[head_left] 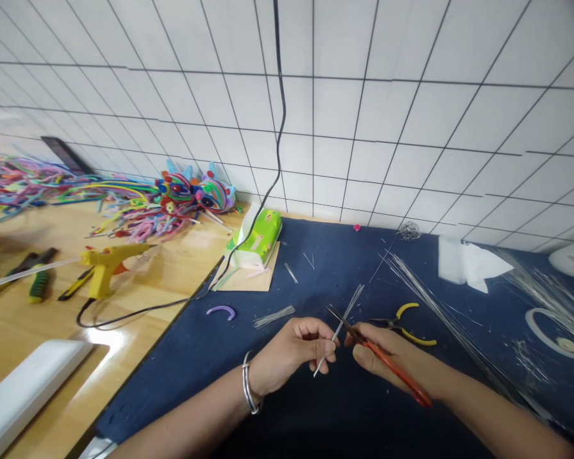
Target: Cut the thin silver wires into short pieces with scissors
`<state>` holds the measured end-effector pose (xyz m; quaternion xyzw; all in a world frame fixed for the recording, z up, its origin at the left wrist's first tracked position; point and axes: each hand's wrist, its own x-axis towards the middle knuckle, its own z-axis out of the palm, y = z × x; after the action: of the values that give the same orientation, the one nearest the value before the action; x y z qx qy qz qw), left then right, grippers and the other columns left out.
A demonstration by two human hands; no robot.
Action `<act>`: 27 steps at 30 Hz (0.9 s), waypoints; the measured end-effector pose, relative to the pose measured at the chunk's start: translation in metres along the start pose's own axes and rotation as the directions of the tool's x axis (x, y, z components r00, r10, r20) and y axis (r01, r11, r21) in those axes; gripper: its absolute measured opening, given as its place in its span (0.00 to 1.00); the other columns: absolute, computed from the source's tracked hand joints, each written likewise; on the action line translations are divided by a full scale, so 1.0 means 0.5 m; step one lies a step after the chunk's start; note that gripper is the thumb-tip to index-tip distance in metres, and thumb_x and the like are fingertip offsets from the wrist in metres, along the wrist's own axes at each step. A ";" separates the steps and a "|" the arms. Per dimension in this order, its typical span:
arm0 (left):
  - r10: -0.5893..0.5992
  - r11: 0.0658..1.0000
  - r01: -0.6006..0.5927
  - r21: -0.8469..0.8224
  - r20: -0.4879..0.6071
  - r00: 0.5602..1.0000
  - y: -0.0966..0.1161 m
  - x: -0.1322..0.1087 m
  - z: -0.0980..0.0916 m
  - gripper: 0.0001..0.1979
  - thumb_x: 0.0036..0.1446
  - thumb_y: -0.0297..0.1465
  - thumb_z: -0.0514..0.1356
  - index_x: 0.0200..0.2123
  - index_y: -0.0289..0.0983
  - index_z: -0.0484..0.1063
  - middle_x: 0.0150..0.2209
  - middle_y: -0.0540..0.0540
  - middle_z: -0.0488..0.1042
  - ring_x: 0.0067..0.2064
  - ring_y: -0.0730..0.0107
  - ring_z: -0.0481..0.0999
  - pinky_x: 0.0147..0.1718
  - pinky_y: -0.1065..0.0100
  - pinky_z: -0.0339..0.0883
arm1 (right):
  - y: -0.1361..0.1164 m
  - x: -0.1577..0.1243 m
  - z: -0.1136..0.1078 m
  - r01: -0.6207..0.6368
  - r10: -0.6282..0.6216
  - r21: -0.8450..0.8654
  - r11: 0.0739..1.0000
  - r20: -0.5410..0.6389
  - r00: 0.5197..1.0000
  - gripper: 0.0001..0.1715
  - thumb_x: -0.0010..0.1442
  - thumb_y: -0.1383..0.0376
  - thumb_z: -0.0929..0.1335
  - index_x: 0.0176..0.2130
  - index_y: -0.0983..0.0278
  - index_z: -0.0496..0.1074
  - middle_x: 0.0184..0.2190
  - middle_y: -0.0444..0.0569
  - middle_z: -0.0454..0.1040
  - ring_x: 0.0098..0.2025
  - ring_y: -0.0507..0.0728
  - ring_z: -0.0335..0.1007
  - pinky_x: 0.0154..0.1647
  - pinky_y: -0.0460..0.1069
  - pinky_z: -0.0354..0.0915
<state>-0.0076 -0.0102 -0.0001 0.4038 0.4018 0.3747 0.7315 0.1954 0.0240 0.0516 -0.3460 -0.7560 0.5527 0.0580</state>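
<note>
My left hand (299,350), with a silver bangle at the wrist, is closed around a thin bundle of grey wires (353,299), pinched between thumb and fingers. The bundle slants up to the right, its lower end poking out below the fingers. My right hand (387,357) grips red-handled scissors (392,364). Their dark blades cross the bundle just above my left fingertips; whether they touch it I cannot tell. Beside my left hand lies a small pile of short cut wires (274,316). Yellow-handled pliers (406,323) rest just beyond my right hand.
Long wires (440,312) stretch across the dark blue mat (172,382) on the right, near a white tape ring (555,335). A green tissue pack (263,236) sits at the mat's edge. Leftward, a yellow glue gun (103,268) lies on the wooden table, its black cord (138,315) running across.
</note>
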 end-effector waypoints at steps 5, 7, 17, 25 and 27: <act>-0.013 1.000 0.013 0.002 0.005 1.000 0.000 -0.001 0.001 0.09 0.49 0.33 0.61 0.29 0.31 0.69 0.24 0.48 0.71 0.21 0.78 0.69 0.20 0.77 0.56 | -0.003 -0.004 0.000 -0.008 0.008 -0.019 1.000 -0.008 1.000 0.17 0.58 0.52 0.60 0.35 0.64 0.61 0.26 0.42 0.57 0.27 0.49 0.53 0.26 0.44 0.55; -0.020 1.000 0.020 0.003 0.007 1.000 0.002 -0.001 0.001 0.09 0.49 0.33 0.61 0.29 0.31 0.69 0.24 0.48 0.72 0.21 0.78 0.69 0.20 0.77 0.56 | -0.005 -0.005 0.000 -0.015 0.015 -0.022 1.000 -0.006 1.000 0.17 0.58 0.52 0.60 0.35 0.64 0.62 0.26 0.42 0.57 0.26 0.49 0.52 0.26 0.44 0.54; -0.037 0.996 0.032 0.082 0.058 0.998 0.007 -0.002 -0.007 0.09 0.50 0.32 0.60 0.29 0.30 0.69 0.24 0.47 0.72 0.21 0.78 0.70 0.19 0.77 0.55 | 0.007 -0.004 0.003 -0.045 0.045 -0.008 0.999 0.029 0.999 0.17 0.58 0.53 0.60 0.35 0.64 0.63 0.27 0.43 0.60 0.26 0.48 0.55 0.25 0.44 0.55; -0.167 0.986 0.166 0.024 0.082 0.982 -0.010 -0.004 0.012 0.08 0.48 0.32 0.61 0.28 0.31 0.69 0.22 0.48 0.73 0.20 0.79 0.70 0.17 0.78 0.53 | 0.027 -0.028 0.025 -0.172 0.174 -0.039 0.984 0.042 0.984 0.14 0.59 0.56 0.58 0.34 0.63 0.62 0.25 0.43 0.63 0.23 0.48 0.58 0.21 0.43 0.55; -0.198 0.980 0.198 0.008 0.095 0.976 -0.015 -0.006 0.020 0.09 0.47 0.32 0.61 0.28 0.32 0.69 0.22 0.48 0.73 0.20 0.79 0.70 0.17 0.78 0.53 | 0.028 -0.037 0.032 -0.209 0.209 -0.030 0.978 0.012 0.978 0.10 0.58 0.59 0.59 0.32 0.63 0.62 0.24 0.43 0.63 0.22 0.48 0.57 0.21 0.43 0.55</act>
<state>0.0018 -0.0183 -0.0023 0.3786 0.4045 0.2806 0.7838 0.2083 0.0023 0.0386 -0.4201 -0.7238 0.5473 -0.0111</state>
